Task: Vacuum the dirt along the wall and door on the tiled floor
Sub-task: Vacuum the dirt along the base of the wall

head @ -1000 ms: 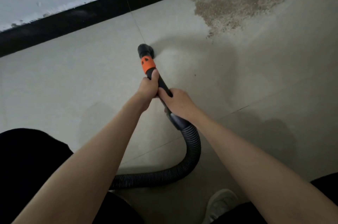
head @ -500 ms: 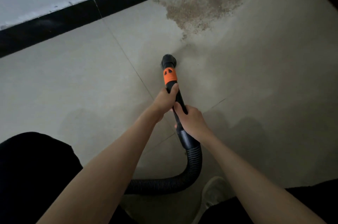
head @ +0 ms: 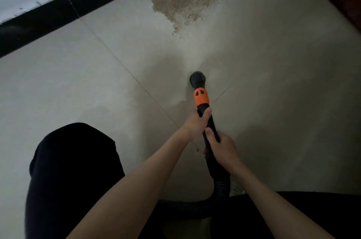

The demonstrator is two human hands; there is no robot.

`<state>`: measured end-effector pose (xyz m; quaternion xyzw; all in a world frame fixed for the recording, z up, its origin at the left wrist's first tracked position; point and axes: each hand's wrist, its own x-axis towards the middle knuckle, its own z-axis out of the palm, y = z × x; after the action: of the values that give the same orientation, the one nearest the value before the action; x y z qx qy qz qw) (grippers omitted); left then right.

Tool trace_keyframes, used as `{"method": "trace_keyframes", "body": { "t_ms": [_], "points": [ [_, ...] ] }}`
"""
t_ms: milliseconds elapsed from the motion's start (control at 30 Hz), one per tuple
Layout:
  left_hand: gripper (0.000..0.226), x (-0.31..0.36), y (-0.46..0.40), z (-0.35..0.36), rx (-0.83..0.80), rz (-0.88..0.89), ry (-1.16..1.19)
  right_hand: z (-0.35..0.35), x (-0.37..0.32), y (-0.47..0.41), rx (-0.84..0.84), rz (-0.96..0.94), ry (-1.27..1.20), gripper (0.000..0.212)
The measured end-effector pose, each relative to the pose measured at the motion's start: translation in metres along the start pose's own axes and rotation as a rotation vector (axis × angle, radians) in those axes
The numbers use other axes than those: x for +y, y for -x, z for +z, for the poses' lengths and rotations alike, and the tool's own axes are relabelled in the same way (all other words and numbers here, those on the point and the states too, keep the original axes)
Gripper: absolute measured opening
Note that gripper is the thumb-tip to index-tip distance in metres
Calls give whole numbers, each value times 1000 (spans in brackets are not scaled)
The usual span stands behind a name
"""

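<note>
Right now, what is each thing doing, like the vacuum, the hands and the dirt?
Vacuum nozzle: down at the tiled floor, short of the dirt.
Dirt patch: not vacuumed, lying by the black baseboard.
Left hand: gripping the wand.
Right hand: gripping the wand lower down.
Hose: bent, curling behind.

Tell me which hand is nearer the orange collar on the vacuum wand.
Left. The left hand grips the wand just below the orange collar; the right hand grips further down, toward the hose.

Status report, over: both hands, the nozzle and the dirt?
Left hand and right hand grip vacuum wand. Nozzle short of dirt patch by baseboard. Nothing between.
</note>
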<state>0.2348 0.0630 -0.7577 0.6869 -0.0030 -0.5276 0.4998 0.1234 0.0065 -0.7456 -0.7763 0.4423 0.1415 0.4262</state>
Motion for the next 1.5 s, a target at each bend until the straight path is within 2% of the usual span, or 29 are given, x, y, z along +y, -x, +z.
{"method": "trace_keyframes", "body": {
  "t_ms": [133,333,400,600,800,967,1233,1400,1500],
  "points": [
    [49,9,-4,-13,77,14,-26,-1,-23,-3,-43,7,-92,44],
    [44,-17,21,-19,151,-14,50,17,-23,23,-127,17,-75,48],
    [43,-13,20,-18,174,-8,34,17,-26,20,-113,36,-85,48],
    [53,20,-12,-22,90,5,-111,14,-41,-8,3,91,-138,48],
    [51,61,-52,-24,132,52,-224,-1,-61,-56,8,81,-200,49],
    [54,88,-78,-33,204,48,-39,-21,-83,-97,-29,-17,-137,48],
    [36,115,-119,-70,313,65,394,-47,-132,-174,-232,-360,192,52],
    [36,143,-143,-64,399,104,541,-72,-149,-221,-323,-466,258,54],
    [40,159,-159,-66,467,109,662,-79,-157,-249,-388,-517,244,48]
  ]
}}
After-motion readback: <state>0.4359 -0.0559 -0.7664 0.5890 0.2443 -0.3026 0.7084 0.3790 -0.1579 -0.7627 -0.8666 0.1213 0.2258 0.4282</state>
